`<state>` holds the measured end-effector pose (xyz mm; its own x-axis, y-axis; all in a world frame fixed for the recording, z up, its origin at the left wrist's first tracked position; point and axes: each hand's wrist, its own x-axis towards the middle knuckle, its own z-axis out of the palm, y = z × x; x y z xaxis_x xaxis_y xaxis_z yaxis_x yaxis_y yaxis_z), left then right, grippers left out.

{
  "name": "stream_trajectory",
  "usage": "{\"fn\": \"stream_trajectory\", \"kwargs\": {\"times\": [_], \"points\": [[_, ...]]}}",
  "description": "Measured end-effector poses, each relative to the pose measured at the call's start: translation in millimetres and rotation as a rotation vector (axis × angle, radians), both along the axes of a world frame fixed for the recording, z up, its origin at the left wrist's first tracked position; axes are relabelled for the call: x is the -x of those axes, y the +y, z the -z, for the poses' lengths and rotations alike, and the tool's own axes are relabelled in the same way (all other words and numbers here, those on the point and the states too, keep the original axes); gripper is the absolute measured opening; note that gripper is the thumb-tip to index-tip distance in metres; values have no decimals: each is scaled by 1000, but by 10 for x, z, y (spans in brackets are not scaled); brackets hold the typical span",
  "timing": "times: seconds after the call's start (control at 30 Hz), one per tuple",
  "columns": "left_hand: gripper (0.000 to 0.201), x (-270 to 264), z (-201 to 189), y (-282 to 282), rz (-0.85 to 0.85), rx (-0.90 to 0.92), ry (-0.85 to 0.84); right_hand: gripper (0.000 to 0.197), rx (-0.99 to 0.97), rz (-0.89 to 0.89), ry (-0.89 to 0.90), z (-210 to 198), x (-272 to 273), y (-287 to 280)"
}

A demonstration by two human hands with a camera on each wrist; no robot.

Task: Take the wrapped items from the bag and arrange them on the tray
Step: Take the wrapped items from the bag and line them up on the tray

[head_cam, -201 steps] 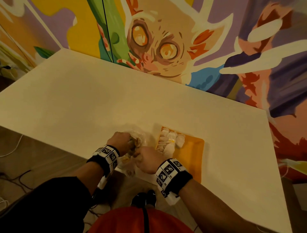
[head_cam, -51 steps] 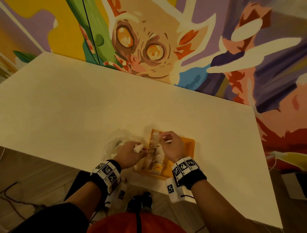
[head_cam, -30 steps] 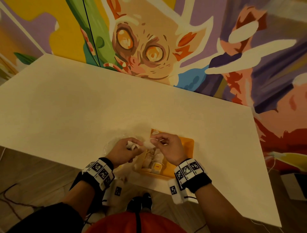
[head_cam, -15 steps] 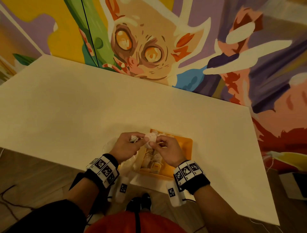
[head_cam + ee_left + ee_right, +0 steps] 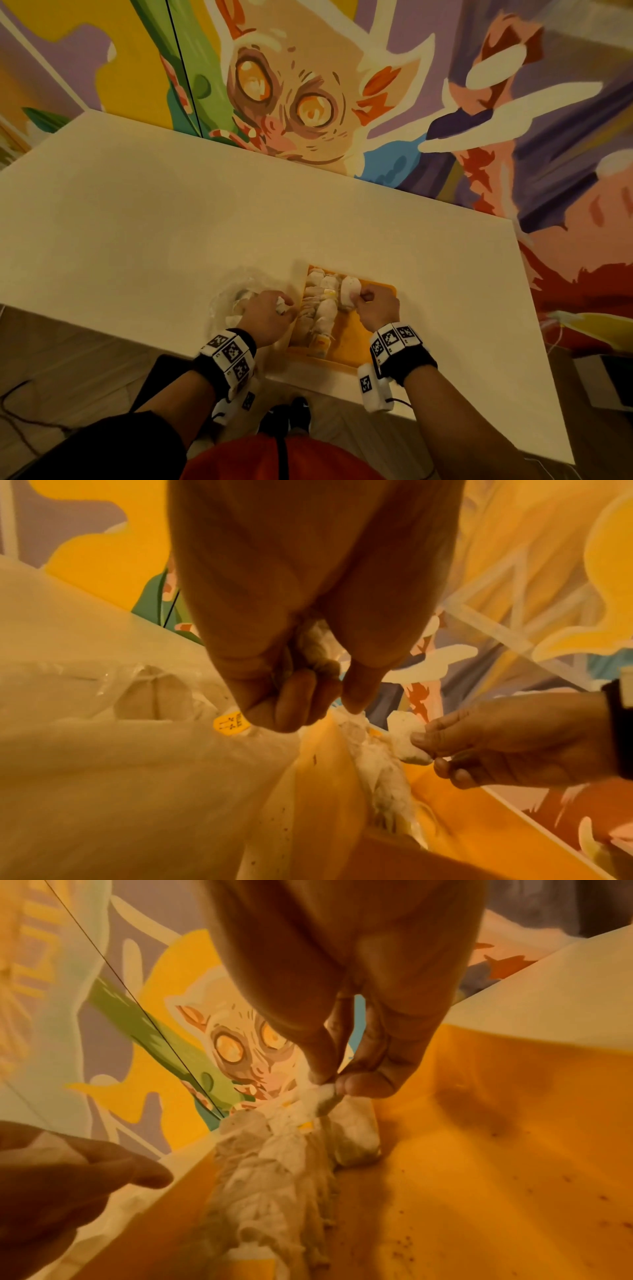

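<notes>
White crinkled paper wraps the small bundle (image 5: pixel 348 291) that the right hand (image 5: pixel 376 308) pinches by its twisted end between thumb and fingertips, low over the orange tray (image 5: pixel 376 339) at 12 o'clock of the wrist, beside 2 rows of wrapped items (image 5: pixel 317 308) already laid there. At 9 o'clock, the left hand (image 5: pixel 269 317) curls around another wrapped piece (image 5: pixel 281 305) beside the clear plastic bag (image 5: pixel 227 301). The bundles look light, soft and crushable, likely best held gently by the twisted tail.
</notes>
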<state>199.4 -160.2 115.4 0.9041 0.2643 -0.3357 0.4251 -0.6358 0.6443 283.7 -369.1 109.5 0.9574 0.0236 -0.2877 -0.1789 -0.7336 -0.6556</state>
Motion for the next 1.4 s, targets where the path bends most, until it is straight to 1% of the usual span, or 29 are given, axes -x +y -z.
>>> {"fn": "stream_trajectory", "kwargs": {"times": [0.07,0.17,0.3,0.4,0.47,0.57,0.6,0.67,0.73,0.8,0.87,1.03,1.23,1.4], "points": [[29,0,26,-20,36,-32,38,25,60,39,41,79,-63,-23],[27,3,67,-30,79,-10,76,27,131,51,94,149,-127,5],[24,-6,77,-54,107,-45,54,13,257,-51,265,178,-196,63],[24,-21,81,-63,110,-47,42,17,338,-109,361,217,-221,93],[24,-23,86,-60,108,-45,40,19,342,-76,362,248,-227,124],[23,-26,89,-58,111,-40,40,35,388,-13,330,297,-240,168],[22,-28,88,-57,111,-38,40,33,392,5,321,309,-255,177],[22,-30,88,-53,105,-30,46,25,361,33,302,326,-279,183],[21,-34,93,-47,101,-27,50,30,346,61,316,335,-284,186],[21,-36,87,-51,104,-29,49,28,309,105,315,335,-277,203],[21,-37,81,-56,103,-22,50,21,295,111,310,318,-275,217],[22,-39,55,-72,102,-27,48,17,214,99,298,290,-256,263],[21,-51,38,-82,116,-50,50,20,193,46,288,260,-255,260],[21,-64,28,-78,144,-55,51,27,160,53,278,278,-228,242]]}}
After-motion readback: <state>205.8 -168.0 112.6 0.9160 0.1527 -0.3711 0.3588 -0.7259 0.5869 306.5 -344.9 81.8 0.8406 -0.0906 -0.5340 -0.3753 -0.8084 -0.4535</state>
